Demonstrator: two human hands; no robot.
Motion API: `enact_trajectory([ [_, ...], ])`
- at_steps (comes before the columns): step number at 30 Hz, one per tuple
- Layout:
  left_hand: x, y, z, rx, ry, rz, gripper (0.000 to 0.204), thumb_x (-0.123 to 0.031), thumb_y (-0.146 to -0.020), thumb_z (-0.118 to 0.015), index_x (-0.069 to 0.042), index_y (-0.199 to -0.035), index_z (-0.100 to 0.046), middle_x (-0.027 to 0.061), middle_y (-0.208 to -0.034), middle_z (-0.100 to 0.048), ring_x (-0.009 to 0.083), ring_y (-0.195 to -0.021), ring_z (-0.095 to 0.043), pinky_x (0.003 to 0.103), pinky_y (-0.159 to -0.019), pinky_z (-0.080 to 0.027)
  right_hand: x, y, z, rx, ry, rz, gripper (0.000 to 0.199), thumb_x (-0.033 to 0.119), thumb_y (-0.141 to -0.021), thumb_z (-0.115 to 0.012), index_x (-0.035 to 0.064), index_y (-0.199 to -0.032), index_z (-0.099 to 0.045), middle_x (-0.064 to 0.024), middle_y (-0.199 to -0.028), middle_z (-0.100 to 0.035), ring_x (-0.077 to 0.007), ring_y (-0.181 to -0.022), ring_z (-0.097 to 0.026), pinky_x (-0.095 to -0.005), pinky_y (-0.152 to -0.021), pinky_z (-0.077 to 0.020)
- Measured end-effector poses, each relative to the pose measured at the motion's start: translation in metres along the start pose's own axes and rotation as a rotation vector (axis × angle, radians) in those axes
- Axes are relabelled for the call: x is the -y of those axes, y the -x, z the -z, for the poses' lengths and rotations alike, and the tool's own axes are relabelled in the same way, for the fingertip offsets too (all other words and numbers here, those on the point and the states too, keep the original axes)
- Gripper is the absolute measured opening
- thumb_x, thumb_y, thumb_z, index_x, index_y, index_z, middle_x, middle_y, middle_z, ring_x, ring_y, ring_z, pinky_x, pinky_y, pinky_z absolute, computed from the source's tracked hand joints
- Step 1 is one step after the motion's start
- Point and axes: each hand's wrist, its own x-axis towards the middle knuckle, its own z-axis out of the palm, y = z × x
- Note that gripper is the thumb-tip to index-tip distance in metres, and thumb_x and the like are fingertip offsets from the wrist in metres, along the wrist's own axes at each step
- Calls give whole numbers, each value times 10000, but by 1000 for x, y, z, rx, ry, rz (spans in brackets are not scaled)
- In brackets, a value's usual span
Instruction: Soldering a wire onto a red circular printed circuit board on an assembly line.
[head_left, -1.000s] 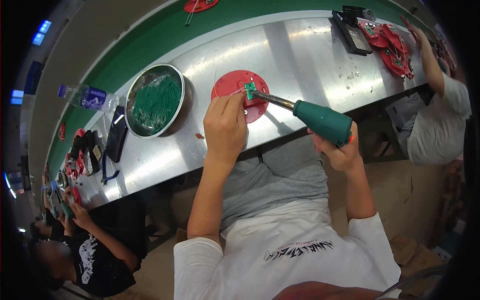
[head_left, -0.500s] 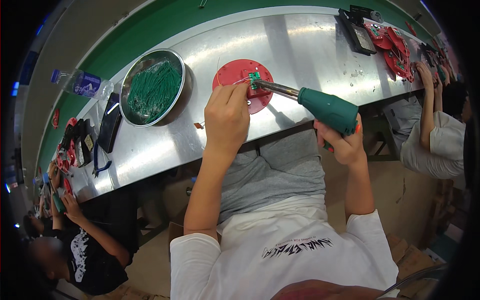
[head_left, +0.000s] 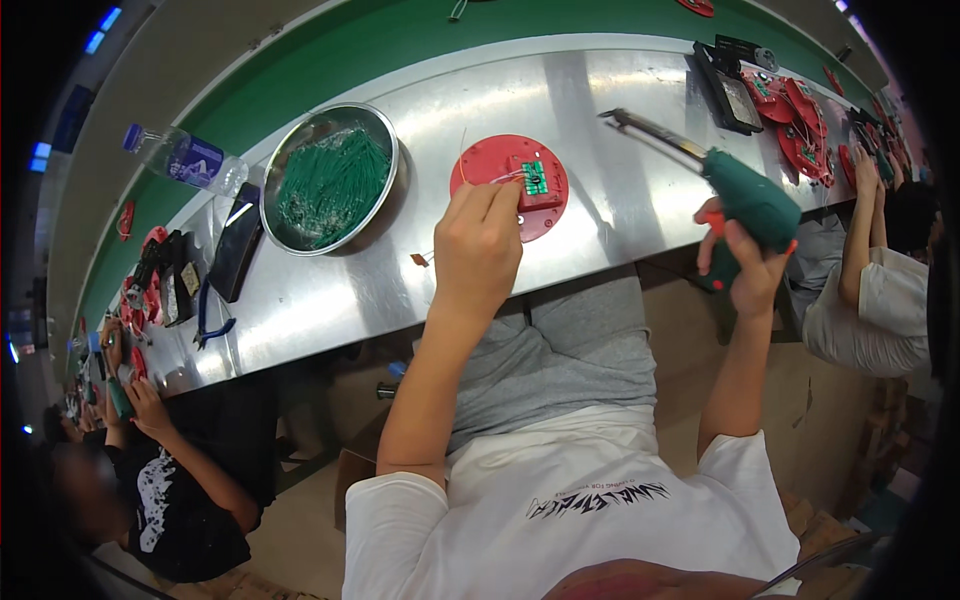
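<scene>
A red round plastic housing [head_left: 486, 158] lies on the metal bench in front of me, with a small green circuit board [head_left: 537, 178] on its raised middle. Thin wires [head_left: 506, 178] run to the board. My left hand [head_left: 478, 245] rests at the housing's near edge, its fingers pinched together beside the board; whether a wire is between the fingertips is hidden. Gripped in my right hand [head_left: 748, 268] is a green soldering gun [head_left: 752, 198]. Its metal tip points up and left, above the bench and apart from the board.
A steel bowl [head_left: 391, 187] of green wires stands left of the housing. Beyond it are a plastic bottle [head_left: 195, 163], a black tray [head_left: 236, 245] and blue-handled pliers [head_left: 213, 328]. Red housings [head_left: 800, 125] and a black soldering stand [head_left: 728, 90] lie far right. People work at both sides.
The soldering gun has lifted off the circuit board and moved right with my right hand. My left hand stays pinched beside the board. The whole view has shifted slightly.
</scene>
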Motion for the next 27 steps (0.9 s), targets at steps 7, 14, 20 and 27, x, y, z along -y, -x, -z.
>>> enact_trajectory([
  [7, 10, 1, 11, 33, -54, 24, 229, 61, -722, -596, 2, -937, -650, 133, -819, -613, 315, -758, -598, 418, -648, -505, -12, -37, 1, -67, -54, 127, 327, 150, -933, -593, -66, -1180, -595, -173, -932, -677, -160, -506, -576, -269, -446, -448],
  [14, 2, 7, -3, -44, 65, 30, 241, 22, -704, -586, 12, -941, -627, 135, -850, -621, 327, -790, -601, 429, -668, -516, -94, -58, 66, -281, -267, -190, 447, 397, -1048, -394, 20, -1129, -618, 44, -634, -444, -70, -515, -391, -222, -455, -317],
  [20, 2, 14, 3, -19, -61, 24, 214, -27, -727, -629, 10, -937, -631, 110, -849, -598, 292, -817, -597, 379, -704, -524, -79, -52, 35, -247, -266, -135, 446, 344, -1057, -380, -53, -1204, -521, -8, -687, -439, -75, -626, -401, -209, -576, -319],
  [27, 4, 8, 10, -6, -73, 35, 203, -20, -724, -640, 12, -924, -630, 111, -848, -594, 288, -808, -589, 382, -695, -519, -74, -56, 20, -326, -216, -135, 427, 317, -1050, -401, -63, -1190, -536, -19, -686, -452, -83, -629, -400, -222, -604, -335],
])
